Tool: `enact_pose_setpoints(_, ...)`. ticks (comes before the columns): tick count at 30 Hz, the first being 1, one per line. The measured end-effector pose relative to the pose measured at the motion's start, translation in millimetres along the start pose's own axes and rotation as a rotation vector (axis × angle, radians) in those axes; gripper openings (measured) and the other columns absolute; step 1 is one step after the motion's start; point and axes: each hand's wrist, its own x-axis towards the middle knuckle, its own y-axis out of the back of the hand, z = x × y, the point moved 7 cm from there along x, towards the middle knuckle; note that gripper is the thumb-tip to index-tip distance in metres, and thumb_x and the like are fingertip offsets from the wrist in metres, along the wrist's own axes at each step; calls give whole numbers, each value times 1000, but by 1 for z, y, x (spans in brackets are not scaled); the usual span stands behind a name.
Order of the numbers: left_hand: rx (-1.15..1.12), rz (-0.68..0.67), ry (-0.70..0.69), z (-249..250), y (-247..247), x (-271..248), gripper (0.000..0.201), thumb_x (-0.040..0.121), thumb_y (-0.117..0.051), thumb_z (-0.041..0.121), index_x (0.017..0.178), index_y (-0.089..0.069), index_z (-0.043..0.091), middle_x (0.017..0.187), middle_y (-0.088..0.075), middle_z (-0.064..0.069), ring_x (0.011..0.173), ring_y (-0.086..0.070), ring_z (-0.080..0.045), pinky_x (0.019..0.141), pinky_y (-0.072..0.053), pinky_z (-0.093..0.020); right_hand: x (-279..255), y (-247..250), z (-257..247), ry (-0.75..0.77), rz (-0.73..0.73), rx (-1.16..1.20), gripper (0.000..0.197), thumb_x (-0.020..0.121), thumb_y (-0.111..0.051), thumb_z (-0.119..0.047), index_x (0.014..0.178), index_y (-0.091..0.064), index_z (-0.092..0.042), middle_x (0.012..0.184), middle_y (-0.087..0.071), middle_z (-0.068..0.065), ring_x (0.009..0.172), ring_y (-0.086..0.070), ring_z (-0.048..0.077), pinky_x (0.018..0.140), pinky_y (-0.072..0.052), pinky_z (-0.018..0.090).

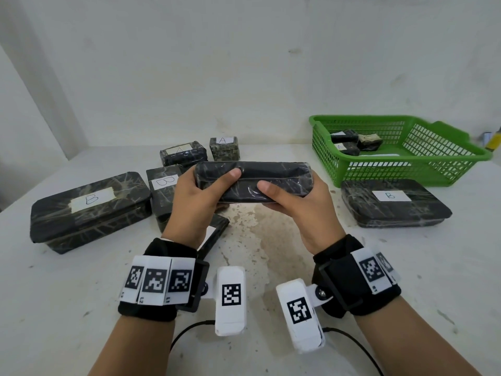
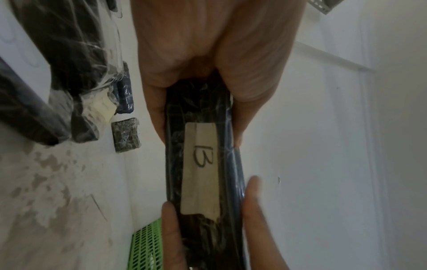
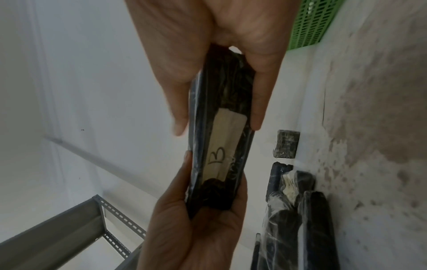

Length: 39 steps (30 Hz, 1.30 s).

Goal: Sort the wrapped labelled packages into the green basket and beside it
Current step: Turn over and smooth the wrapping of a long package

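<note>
Both hands hold one long black wrapped package above the table's middle. My left hand grips its left end, my right hand its right end, thumbs on the near face. Its paper label reads B and faces away from me, as the wrist views show. The green basket stands at the back right with several small wrapped packages inside. A flat package labelled B lies just in front of the basket.
On the left lie a large B package and a smaller B package. Two A packages sit at the back centre. A flat dark package lies under my left wrist. A wall stands behind the table.
</note>
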Motion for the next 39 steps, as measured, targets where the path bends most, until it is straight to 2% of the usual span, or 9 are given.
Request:
enact_pose_setpoints(3, -26, -34, 15, 0, -4, -2, 11, 81, -73, 15, 89, -65, 14, 75, -74, 4, 73, -72, -14, 71, -60, -32, 0, 2, -1, 15, 18, -12, 45, 73, -83, -10, 113, -62, -4, 106, -74, 12, 99, -72, 26, 79, -60, 38)
enact_pose_setpoints(8, 34, 5, -41, 2, -1, -1, 12, 82, -74, 14, 92, -68, 10, 81, -75, 0, 81, -73, -20, 78, -59, -39, 0, 1, -2, -36, 27, 72, 48, 65, -82, -29, 107, -64, -13, 103, -75, 6, 95, -73, 19, 80, -61, 37)
enact_pose_setpoints(12, 68, -6, -41, -2, -5, -1, 17, 84, -74, 17, 97, -68, 8, 86, -75, 0, 84, -73, -17, 75, -58, -33, 2, 8, 2, -72, 94, 85, 29, 83, -75, -23, 106, -66, -9, 97, -74, 6, 91, -73, 18, 75, -61, 34)
enact_pose_setpoints(21, 29, -26, 11, -2, -5, -2, 11, 98, -56, 22, 94, -64, 15, 76, -75, 8, 74, -73, -8, 63, -57, -22, 3, 7, 0, -85, 86, 35, 25, 97, -58, -33, 107, -64, -11, 96, -71, 3, 88, -71, 11, 83, -61, 42)
enact_pose_setpoints(25, 19, -58, 40, 2, -7, -5, 19, 97, -55, 32, 97, -68, 18, 86, -77, 5, 85, -73, -11, 81, -57, -38, 4, 7, -7, -56, 77, 29, 28, 97, -54, -37, 106, -63, -12, 99, -71, 3, 91, -71, 10, 82, -61, 40)
enact_pose_setpoints(29, 13, -30, 59, 4, -2, -3, 18, 100, -52, 27, 94, -65, 17, 78, -75, 3, 75, -70, -15, 93, -48, -66, 3, 5, -6, -53, 46, -11, 43, 101, -43, -42, 116, -61, -6, 110, -71, 11, 102, -69, 19, 83, -60, 39)
enact_pose_setpoints(32, 14, -23, 46, 7, -3, -5, 17, 100, -52, 27, 95, -64, 16, 77, -75, 3, 75, -70, -15, 92, -48, -67, 3, 6, -7, -37, 61, -10, 36, 103, -43, -36, 114, -61, -7, 107, -70, 11, 98, -70, 18, 85, -60, 41)
enact_pose_setpoints(36, -8, -44, 44, 10, -5, -8, 23, 98, -52, 33, 100, -67, 15, 86, -76, 3, 86, -72, -15, 94, -52, -56, 2, 4, -11, -26, 25, 8, 43, 102, -37, -46, 109, -63, -13, 110, -71, 10, 103, -69, 19, 87, -59, 43)
enact_pose_setpoints(39, -14, -33, 69, 8, -3, -6, 23, 100, -50, 30, 100, -64, 12, 83, -75, 1, 80, -71, -18, 92, -49, -64, 1, 3, -12, -9, 15, -16, 44, 103, -34, -44, 109, -64, -13, 109, -72, 10, 102, -70, 20, 89, -58, 44)
